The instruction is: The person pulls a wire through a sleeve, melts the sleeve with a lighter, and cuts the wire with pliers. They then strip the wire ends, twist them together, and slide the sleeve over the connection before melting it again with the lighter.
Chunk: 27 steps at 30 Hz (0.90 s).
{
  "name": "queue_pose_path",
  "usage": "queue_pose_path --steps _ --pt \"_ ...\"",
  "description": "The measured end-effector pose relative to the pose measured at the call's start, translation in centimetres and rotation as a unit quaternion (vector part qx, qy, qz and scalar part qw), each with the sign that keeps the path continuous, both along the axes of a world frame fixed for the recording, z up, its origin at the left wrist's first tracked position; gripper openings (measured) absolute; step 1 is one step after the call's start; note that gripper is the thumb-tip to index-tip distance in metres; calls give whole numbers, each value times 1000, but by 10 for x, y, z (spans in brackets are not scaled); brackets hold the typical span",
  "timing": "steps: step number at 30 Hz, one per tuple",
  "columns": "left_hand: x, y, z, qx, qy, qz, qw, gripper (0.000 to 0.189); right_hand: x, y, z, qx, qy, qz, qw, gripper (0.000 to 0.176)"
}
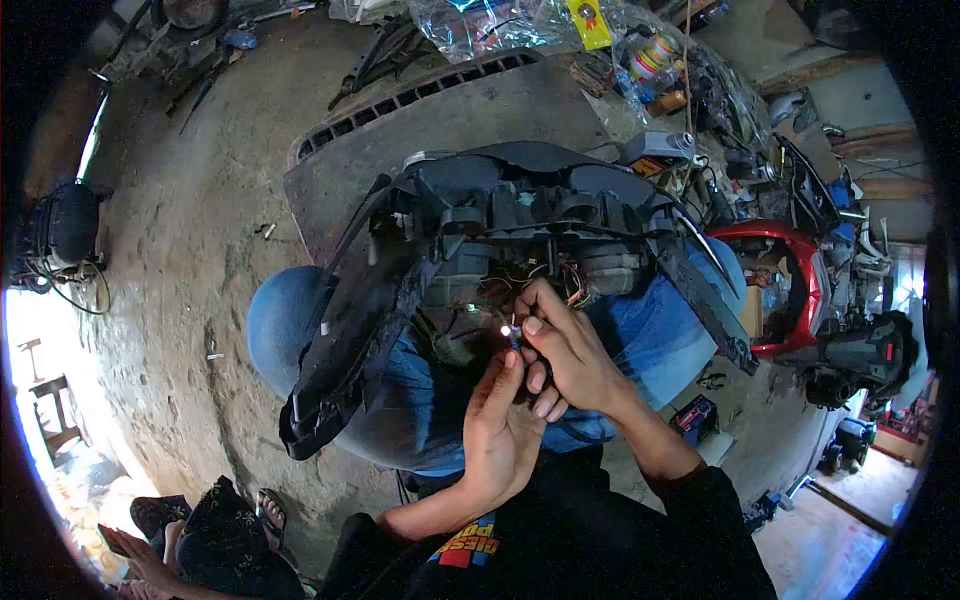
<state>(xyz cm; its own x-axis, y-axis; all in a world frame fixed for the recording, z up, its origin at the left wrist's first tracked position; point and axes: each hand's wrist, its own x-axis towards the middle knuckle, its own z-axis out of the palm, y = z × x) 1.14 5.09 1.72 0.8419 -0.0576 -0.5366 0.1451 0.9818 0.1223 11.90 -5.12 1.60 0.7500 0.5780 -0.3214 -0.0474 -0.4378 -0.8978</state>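
Note:
A black plastic motorcycle front fairing (540, 160) lies across my lap, its inner side facing me. Coloured wires (575, 290) come out from its middle. Between my fingertips a small bulb (507, 330) glows bright white, with a bluish base below it. My left hand (493, 440) pinches it from below, thumb up. From the right, my right hand (575, 365) closes its thumb and index finger at the same bulb. Its other fingers curl near my left hand, and exactly what each fingertip presses is partly hidden.
A dark board (470, 115) lies on the concrete floor (190, 260) beyond the fairing. To the right are a red motorcycle panel (810, 290) and a grey box (655, 147) among clutter. Another person's hand (140, 560) shows at lower left.

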Motion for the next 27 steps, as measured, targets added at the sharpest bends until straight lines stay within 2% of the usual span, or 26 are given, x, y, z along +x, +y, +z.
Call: queue_pose_path --steps 11,20,23,26,27 --pt "-1 0 1 -19 9 8 1000 23 2 4 -8 7 -7 -3 1000 24" --pt "-1 -1 3 -10 21 6 1000 25 3 6 -38 56 -86 -22 994 40" --pt "0 -1 4 -9 21 7 1000 25 4 9 -36 60 -24 -42 997 38" --pt "-1 -1 3 -9 20 10 1000 25 10 11 -27 54 8 -8 998 36" --pt "-1 -1 3 -8 20 10 1000 25 9 10 -30 57 -25 0 998 35"
